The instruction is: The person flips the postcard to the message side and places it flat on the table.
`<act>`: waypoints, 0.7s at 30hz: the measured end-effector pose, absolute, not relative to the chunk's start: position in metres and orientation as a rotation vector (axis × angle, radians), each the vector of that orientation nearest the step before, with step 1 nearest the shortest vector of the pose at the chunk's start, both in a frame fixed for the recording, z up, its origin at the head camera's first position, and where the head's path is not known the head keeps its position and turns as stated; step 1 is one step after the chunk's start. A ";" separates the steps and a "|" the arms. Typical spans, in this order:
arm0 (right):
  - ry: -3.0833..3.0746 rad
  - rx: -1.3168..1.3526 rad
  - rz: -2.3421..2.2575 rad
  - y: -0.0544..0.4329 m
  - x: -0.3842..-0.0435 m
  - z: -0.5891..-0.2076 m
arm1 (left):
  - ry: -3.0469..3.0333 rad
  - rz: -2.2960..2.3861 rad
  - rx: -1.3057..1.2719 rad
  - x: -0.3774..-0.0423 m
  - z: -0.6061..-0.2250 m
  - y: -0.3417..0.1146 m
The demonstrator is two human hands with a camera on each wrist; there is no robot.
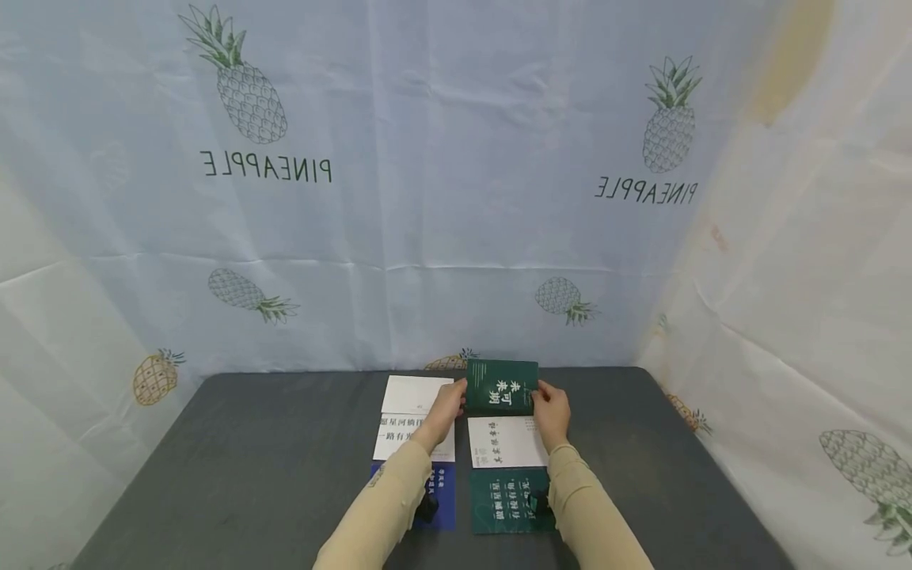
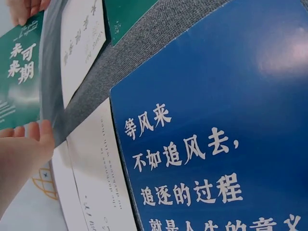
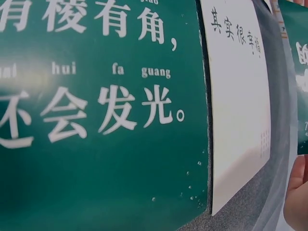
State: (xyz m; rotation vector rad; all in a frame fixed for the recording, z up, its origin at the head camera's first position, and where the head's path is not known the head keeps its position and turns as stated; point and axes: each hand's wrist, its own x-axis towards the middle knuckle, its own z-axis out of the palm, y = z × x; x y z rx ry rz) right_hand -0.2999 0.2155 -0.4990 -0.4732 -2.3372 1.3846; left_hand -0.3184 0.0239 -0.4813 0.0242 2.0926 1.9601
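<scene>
Both hands hold one green card (image 1: 502,386) with white Chinese lettering, at the far edge of the table. My left hand (image 1: 443,408) grips its left edge, fingertips behind it in the left wrist view. On its right edge sits my right hand (image 1: 552,413), pinching it. Nearer than the held card lie a white card (image 1: 507,442) with black script and another green card (image 1: 492,511), partly under the right forearm. To the left, a column holds a plain white card (image 1: 413,392), a white card with black text (image 1: 395,443) and a blue card (image 2: 207,86).
The dark grey table (image 1: 271,467) stretches to both sides of the cards. A pale curtain (image 1: 442,198) printed with pineapples hangs right behind the far edge and along the sides. The two card columns have a narrow strip of table between them.
</scene>
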 end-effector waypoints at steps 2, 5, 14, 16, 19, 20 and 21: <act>-2.327 -0.455 1.386 0.215 -0.300 -0.498 | 2.122 1.941 0.063 -0.319 -0.481 0.023; -2.332 -0.443 1.399 0.216 -0.300 -0.500 | 2.154 1.919 0.102 -0.318 -0.481 0.021; -2.325 -0.427 1.565 0.217 -0.295 -0.501 | 2.265 1.924 0.099 -0.316 -0.484 0.018; -2.317 -0.451 1.595 0.216 -0.295 -0.502 | 2.298 1.923 0.080 -0.316 -0.486 0.018; -2.273 -0.475 1.654 0.215 -0.294 -0.502 | 2.342 1.920 0.083 -0.317 -0.488 0.018; -2.254 -0.478 1.683 0.215 -0.294 -0.501 | 2.353 1.918 0.094 -0.317 -0.488 0.017; -2.240 -0.484 1.706 0.215 -0.294 -0.501 | 2.358 1.917 0.103 -0.317 -0.488 0.017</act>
